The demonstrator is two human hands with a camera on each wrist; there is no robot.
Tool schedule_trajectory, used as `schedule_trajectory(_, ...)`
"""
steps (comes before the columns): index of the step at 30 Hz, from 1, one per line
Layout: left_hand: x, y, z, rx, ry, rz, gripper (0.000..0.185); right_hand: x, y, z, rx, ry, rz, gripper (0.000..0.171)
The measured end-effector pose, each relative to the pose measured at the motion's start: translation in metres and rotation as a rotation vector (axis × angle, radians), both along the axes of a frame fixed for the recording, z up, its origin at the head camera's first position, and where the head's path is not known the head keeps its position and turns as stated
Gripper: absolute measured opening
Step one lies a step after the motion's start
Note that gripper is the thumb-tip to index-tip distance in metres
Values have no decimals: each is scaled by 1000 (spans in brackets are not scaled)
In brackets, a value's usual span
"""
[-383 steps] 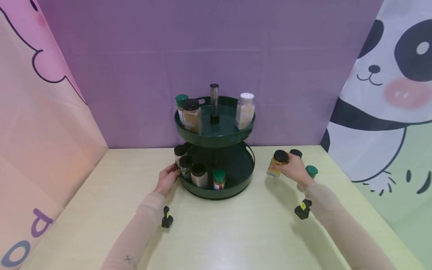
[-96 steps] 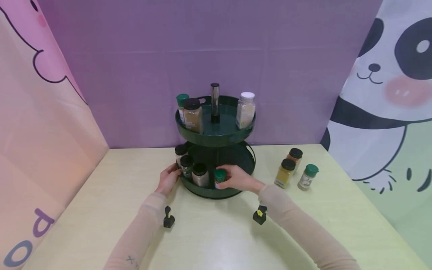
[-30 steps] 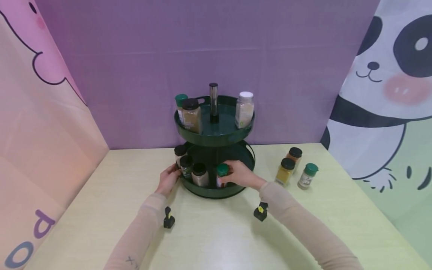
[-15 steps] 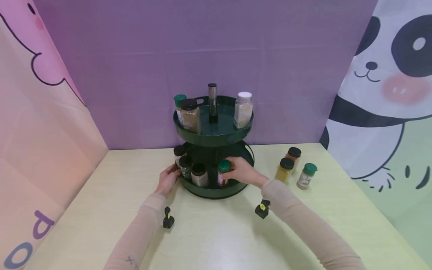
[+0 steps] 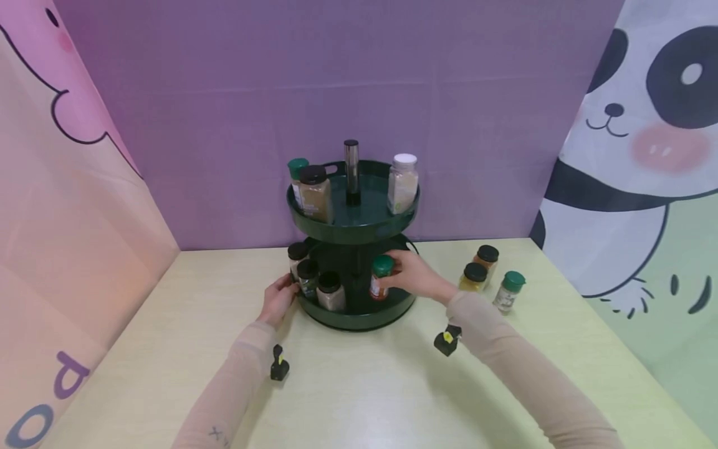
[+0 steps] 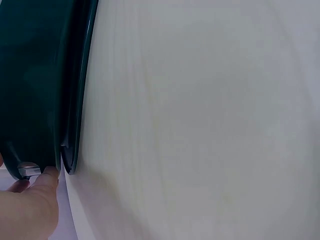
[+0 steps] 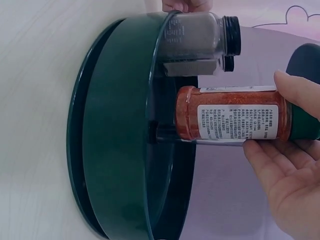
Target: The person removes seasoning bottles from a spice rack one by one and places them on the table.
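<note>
Jar of red spice (image 5: 379, 287) hangs upright over the lower tray (image 5: 359, 322), fingers of the right hand (image 5: 416, 274) clamped near its cap (image 5: 384, 265), seemingly to leave the bottom clear, while the left hand's (image 5: 277, 300) fingers grip the tray, apparently steadying it

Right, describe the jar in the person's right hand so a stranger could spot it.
On the pale wooden table sits a dark green, round two-tier stand. At its lower tier, the person's right hand holds a clear cylindrical jar of red-orange spice. Unlike the three black-lidded jars to its left, it has a green lid.
</note>
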State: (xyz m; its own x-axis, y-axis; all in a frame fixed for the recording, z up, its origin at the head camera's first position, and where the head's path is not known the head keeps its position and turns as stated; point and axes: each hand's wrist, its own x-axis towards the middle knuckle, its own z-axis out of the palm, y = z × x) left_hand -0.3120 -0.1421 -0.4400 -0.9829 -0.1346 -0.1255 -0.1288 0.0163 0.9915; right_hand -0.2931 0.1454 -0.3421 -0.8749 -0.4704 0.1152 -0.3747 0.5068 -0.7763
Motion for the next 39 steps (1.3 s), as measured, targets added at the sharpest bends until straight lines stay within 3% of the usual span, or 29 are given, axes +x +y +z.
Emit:
schedule_trajectory(21,2,-1,2,-7,-6,-10,53,5,31,17,-20,-14,-43,37)
schedule_trajectory(29,0,-1,1,-26,-1,-22,53,7,46,13,-42,-61,-77,33)
schedule_trajectory(39,0,-1,0,-13,1,-17,53,10,60,9,19,-40,-104,34)
